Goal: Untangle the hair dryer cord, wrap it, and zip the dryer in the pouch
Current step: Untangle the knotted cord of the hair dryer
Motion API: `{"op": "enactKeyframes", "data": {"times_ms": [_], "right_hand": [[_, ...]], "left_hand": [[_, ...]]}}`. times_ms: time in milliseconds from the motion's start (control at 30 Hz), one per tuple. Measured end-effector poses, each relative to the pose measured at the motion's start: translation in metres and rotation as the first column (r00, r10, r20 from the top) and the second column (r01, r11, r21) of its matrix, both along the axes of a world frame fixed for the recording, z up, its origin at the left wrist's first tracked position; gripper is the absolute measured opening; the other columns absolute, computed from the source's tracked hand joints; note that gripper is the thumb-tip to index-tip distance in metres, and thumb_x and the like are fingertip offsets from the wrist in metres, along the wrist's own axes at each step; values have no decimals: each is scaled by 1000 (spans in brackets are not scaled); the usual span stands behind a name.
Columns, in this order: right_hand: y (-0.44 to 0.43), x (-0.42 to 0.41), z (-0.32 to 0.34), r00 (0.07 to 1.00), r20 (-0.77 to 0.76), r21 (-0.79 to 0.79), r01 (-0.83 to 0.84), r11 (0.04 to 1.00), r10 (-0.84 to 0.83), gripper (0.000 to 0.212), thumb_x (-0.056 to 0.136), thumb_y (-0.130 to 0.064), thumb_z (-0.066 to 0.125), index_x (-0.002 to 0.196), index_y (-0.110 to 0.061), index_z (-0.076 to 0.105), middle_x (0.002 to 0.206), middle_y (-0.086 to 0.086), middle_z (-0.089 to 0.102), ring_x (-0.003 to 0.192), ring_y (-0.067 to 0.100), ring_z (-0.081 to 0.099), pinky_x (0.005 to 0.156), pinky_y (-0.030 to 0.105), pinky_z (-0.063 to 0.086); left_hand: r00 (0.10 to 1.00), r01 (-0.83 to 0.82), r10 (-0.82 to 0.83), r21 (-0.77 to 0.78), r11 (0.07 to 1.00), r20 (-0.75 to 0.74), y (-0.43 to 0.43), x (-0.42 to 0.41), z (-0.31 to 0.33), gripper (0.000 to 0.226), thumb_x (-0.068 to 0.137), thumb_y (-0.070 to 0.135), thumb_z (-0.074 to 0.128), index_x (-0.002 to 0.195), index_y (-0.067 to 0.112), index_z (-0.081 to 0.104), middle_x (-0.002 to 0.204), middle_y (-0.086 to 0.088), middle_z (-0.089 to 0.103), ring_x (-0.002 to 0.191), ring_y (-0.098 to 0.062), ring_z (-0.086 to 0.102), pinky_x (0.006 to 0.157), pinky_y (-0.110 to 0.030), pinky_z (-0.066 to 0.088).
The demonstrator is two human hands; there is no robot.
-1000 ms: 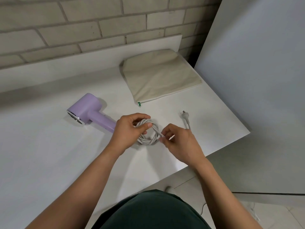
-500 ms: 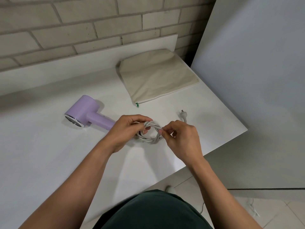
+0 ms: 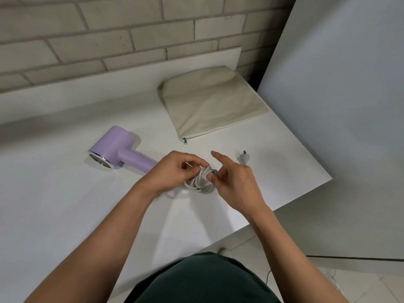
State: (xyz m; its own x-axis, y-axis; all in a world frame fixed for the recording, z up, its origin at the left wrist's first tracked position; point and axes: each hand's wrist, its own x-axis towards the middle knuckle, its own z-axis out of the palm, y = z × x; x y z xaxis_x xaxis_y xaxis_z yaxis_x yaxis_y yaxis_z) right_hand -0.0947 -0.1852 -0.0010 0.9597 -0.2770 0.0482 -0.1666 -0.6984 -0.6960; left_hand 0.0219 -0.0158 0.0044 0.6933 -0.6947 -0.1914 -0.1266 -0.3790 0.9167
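Gripped in curled left hand [image 3: 172,171]: coiled white cord [image 3: 200,183], just right of lilac plastic hair dryer [image 3: 113,149] on white table [image 3: 65,204]. Pinched too by right hand [image 3: 237,182], index finger raised. Beyond, flat beige fabric pouch [image 3: 214,103], contents hidden.

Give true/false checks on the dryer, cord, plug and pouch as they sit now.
1. The lilac plastic hair dryer lies on the white table, outside the beige fabric pouch. True.
2. The pouch stands upright. False: it lies flat on the table.
3. The left grip and right grip both hold the white coiled cord. True.
4. The white plug is tucked inside the coil. False: it lies on the table beyond the right grip, outside the coil.
5. The green zipper pull sits at the pouch's far right corner. False: near left corner.
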Motion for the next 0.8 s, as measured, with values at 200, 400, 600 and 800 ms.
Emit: {"op": "enactKeyframes", "data": {"times_ms": [200, 400, 600, 800], "right_hand": [[-2, 7, 0, 997, -31, 7, -64, 998, 64, 42, 96, -19, 69, 137, -23, 66, 68, -14, 61, 67, 2, 54, 70, 8, 42], [-10, 10, 2, 996, -34, -65, -78, 995, 76, 19, 88, -28, 77, 107, -27, 76, 76, -18, 49, 73, 4, 49, 68, 21, 37], [-16, 10, -2, 990, -121, 159, -54, 986, 73, 29, 83, -34, 85, 82, -22, 58, 79, -7, 68, 76, 8, 61, 63, 15, 43], [-19, 7, -3, 983, -117, 212, -118, 970, 145, 18, 93, -25, 75, 110, -24, 70, 97, -14, 77, 87, 0, 66, 74, 7, 45]], "left_hand": [[917, 151, -237, 269, 951, 322, 0, 6, 6, 28, 93, 17, 68, 109, 38, 79, 85, 9, 69, 81, -8, 63, 74, -21, 47], [844, 161, -275, 272, 949, 460, 0, 3, 5, 21, 100, 28, 61, 107, 38, 78, 76, 8, 62, 75, -9, 58, 70, -34, 48], [842, -88, -56, 239, 967, 537, 5, 6, 7, 24, 101, 44, 54, 102, 32, 74, 78, 12, 71, 77, -12, 65, 72, -43, 55], [864, -269, 95, 294, 917, 494, 7, 3, -5, 15, 105, 39, 48, 110, 32, 60, 70, 10, 72, 83, -20, 68, 71, -42, 58]]}}
